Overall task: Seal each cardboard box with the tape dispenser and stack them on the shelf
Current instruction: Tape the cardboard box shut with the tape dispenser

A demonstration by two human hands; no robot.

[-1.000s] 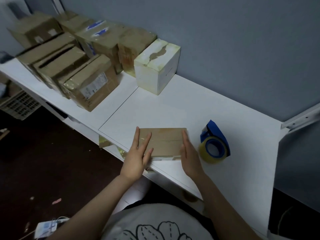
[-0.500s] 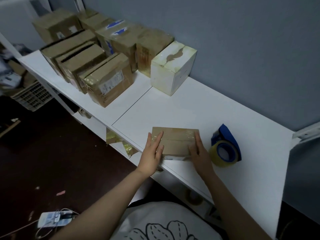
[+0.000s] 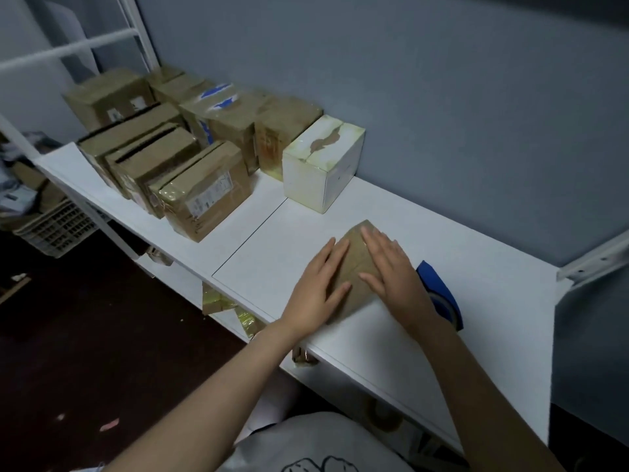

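Note:
A small flat cardboard box [image 3: 355, 267] with tape across its top lies on the white shelf [image 3: 442, 301], turned with one corner pointing away from me. My left hand [image 3: 318, 287] lies flat on its left side with fingers straight. My right hand [image 3: 394, 274] presses flat on its right side. The blue tape dispenser [image 3: 440, 294] with its yellowish roll stands just right of the box, partly hidden behind my right wrist.
Several taped cardboard boxes [image 3: 200, 189] stand in rows at the shelf's far left, with a white box [image 3: 323, 165] at their right end by the grey wall. Loose tape scraps [image 3: 224, 301] hang under the shelf edge. A plastic crate [image 3: 58, 226] sits on the floor at left.
The box has been turned from square-on to corner-away, and both hands have shifted from its sides onto its top. The view moved left and closer.

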